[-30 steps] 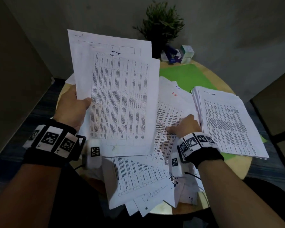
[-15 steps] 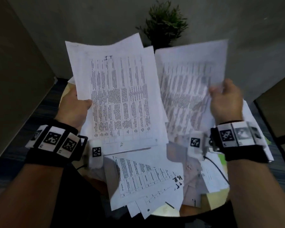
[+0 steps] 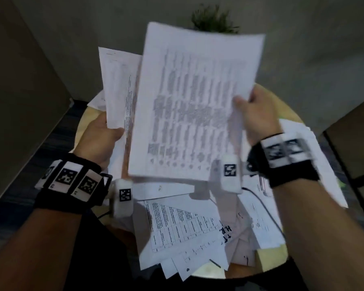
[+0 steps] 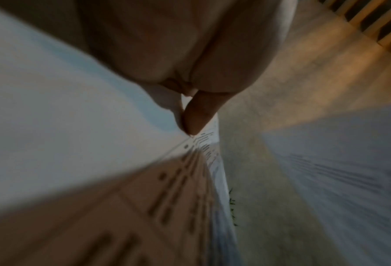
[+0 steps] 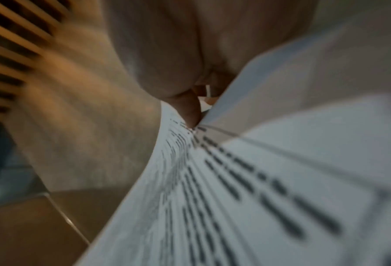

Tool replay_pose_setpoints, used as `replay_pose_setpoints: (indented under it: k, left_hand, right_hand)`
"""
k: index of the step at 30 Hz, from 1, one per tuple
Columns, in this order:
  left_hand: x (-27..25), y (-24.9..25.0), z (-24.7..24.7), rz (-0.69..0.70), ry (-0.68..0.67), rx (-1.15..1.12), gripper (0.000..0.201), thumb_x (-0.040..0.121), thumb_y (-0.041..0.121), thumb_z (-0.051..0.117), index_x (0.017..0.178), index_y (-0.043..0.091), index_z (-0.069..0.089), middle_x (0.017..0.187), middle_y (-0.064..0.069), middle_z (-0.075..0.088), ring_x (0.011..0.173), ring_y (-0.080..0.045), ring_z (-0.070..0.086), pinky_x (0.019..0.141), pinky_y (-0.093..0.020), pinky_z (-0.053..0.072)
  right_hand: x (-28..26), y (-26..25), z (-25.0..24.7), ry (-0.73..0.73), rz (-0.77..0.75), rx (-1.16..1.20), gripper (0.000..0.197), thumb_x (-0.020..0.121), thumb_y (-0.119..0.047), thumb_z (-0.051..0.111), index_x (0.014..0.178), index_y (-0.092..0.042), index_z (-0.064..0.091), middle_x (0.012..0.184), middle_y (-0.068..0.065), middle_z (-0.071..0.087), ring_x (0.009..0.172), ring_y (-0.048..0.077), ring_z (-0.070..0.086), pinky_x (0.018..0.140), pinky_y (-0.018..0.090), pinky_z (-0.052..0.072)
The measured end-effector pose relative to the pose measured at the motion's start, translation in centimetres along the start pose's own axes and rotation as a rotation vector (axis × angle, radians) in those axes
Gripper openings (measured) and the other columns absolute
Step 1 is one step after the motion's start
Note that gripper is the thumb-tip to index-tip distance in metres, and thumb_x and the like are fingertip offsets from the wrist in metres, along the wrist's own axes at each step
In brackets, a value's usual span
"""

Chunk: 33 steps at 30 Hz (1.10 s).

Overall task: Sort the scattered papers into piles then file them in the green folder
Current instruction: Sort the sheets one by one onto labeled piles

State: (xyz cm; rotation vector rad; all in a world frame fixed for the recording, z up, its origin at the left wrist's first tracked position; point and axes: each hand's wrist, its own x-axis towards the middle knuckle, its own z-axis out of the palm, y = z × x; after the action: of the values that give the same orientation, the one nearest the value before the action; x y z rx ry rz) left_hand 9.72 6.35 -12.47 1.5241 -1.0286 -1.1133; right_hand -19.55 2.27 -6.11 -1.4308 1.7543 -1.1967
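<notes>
**A:** Status, left to right. Our left hand point(image 3: 100, 138) holds a sheaf of sorted sheets point(image 3: 119, 91) upright above the desk point(image 3: 270, 256), thumb clamped over the lower left edge. The left wrist view confirms it: the thumb tip presses the printed face against the fingers point(image 4: 197, 115) behind.

**B:** And the middle?

**A:** We're holding a single printed sheet point(image 3: 195, 106) in front of that sheaf and overlapping it. Its text is motion-blurred; we can make out a table of dense columns, nothing more. Our right hand point(image 3: 257, 114) pinches its right edge, thumb on the face, fingers curled behind.

**B:** Progress?

**A:** Mid-sort, we judge. Below the hands, loose papers point(image 3: 183, 234) lie fanned and crossed at the near edge of the desk, some overhanging it. One carries handwritten marks in the corner, so we read that as the sorting key, though the letters aren't clear from here.

**B:** Anything stacked yet?

**A:** Right side: a stack point(image 3: 303, 156) lies behind our right wrist, mostly hidden, so we can't tell how tidy it is.

**B:** Green folder?

**A:** Only a green sliver point(image 3: 338, 182) shows at the stack's far right edge. Probably the folder beneath; we can't confirm. Nothing appears filed yet. Left to do: clear the loose papers, square the piles, then file.
</notes>
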Motion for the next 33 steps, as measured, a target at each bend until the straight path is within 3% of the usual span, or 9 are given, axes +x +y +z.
replay_pose_setpoints:
  k: [3, 7, 14, 16, 20, 23, 26, 29, 33]
  left_hand:
    - [-0.2, 0.4, 0.2, -0.040, -0.020, -0.102, 0.030, 0.099, 0.005, 0.047, 0.122, 0.020, 0.059, 0.112, 0.001, 0.069, 0.086, -0.008, 0.070, 0.068, -0.018, 0.054]
    - [0.0, 0.1, -0.4, -0.108, -0.101, -0.192, 0.038, 0.098, 0.047, 0.048, 0.125, 0.023, 0.062, 0.122, 0.001, 0.068, 0.114, -0.019, 0.064, 0.100, -0.041, 0.047]
    - [0.8, -1.8, -1.8, 0.060, -0.064, 0.254, 0.051, 0.086, 0.006, 0.059, 0.132, 0.027, 0.055, 0.124, 0.003, 0.064, 0.114, -0.020, 0.061, 0.101, -0.046, 0.046]
    - [0.7, -1.6, -2.2, 0.044, -0.027, 0.242, 0.056, 0.087, -0.002, 0.056, 0.132, 0.031, 0.054, 0.123, 0.004, 0.065, 0.112, -0.020, 0.061, 0.098, -0.043, 0.047]
    - [0.5, -1.3, -2.1, 0.065, -0.033, 0.236, 0.062, 0.084, -0.011, 0.049, 0.129, 0.031, 0.056, 0.118, 0.004, 0.066, 0.107, -0.017, 0.062, 0.083, -0.031, 0.047]
    - [0.2, -0.8, -2.0, 0.066, -0.028, 0.167, 0.058, 0.086, -0.011, 0.050, 0.132, 0.024, 0.056, 0.121, 0.002, 0.065, 0.110, -0.020, 0.062, 0.085, -0.033, 0.048]
    - [-0.2, 0.2, -1.8, 0.082, -0.069, 0.031, 0.048, 0.090, -0.012, 0.050, 0.120, 0.024, 0.059, 0.113, 0.006, 0.069, 0.105, -0.015, 0.065, 0.080, -0.031, 0.053]
    - [-0.6, 1.3, -1.7, 0.122, -0.150, -0.060, 0.051, 0.091, -0.015, 0.047, 0.113, 0.029, 0.058, 0.111, 0.010, 0.069, 0.107, -0.011, 0.065, 0.091, -0.034, 0.054]
    - [-0.1, 0.7, -1.1, 0.045, -0.224, -0.090, 0.048, 0.090, -0.014, 0.048, 0.119, 0.024, 0.058, 0.125, -0.007, 0.066, 0.116, -0.026, 0.062, 0.099, -0.048, 0.050]
  right_hand:
    - [-0.3, 3.3, 4.7, -0.238, 0.184, 0.009, 0.006, 0.091, -0.021, 0.055, 0.089, -0.027, 0.053, 0.083, 0.004, 0.065, 0.078, 0.029, 0.063, 0.080, 0.046, 0.051]
    - [-1.7, 4.2, 7.9, -0.276, 0.228, -0.026, 0.019, 0.094, -0.020, 0.054, 0.112, -0.017, 0.055, 0.109, 0.000, 0.062, 0.098, 0.023, 0.059, 0.088, 0.033, 0.047]
    - [-2.0, 5.0, 7.1, -0.172, 0.258, -0.236, 0.030, 0.090, -0.028, 0.063, 0.109, -0.016, 0.043, 0.088, 0.000, 0.055, 0.081, 0.021, 0.056, 0.068, 0.025, 0.039]
    - [-2.1, 5.8, 5.4, -0.171, 0.408, -0.546, 0.052, 0.084, -0.040, 0.069, 0.121, -0.014, 0.043, 0.109, 0.004, 0.055, 0.100, 0.024, 0.056, 0.077, 0.028, 0.044]
    - [-4.1, 8.9, 4.9, -0.066, 0.106, -0.454, 0.072, 0.065, -0.050, 0.081, 0.123, -0.053, 0.038, 0.130, 0.023, 0.044, 0.121, 0.041, 0.042, 0.092, 0.054, 0.033]
    - [-4.1, 9.1, 4.5, -0.130, 0.343, -0.616, 0.067, 0.071, -0.044, 0.081, 0.111, -0.010, 0.039, 0.105, 0.012, 0.052, 0.100, 0.028, 0.057, 0.071, 0.035, 0.043]
    - [-3.7, 8.5, 3.1, -0.054, 0.527, -0.665, 0.045, 0.083, -0.019, 0.072, 0.113, -0.005, 0.041, 0.094, 0.014, 0.056, 0.088, 0.026, 0.061, 0.060, 0.028, 0.038]
    - [-3.1, 8.8, 1.7, -0.108, 0.430, -0.454, 0.035, 0.087, -0.020, 0.066, 0.109, 0.006, 0.056, 0.104, 0.020, 0.064, 0.100, 0.033, 0.062, 0.068, 0.029, 0.043]
    - [-3.3, 8.3, 0.9, -0.128, 0.294, -0.027, 0.013, 0.083, -0.016, 0.056, 0.087, -0.004, 0.058, 0.079, 0.020, 0.062, 0.071, 0.023, 0.057, 0.063, 0.034, 0.044]
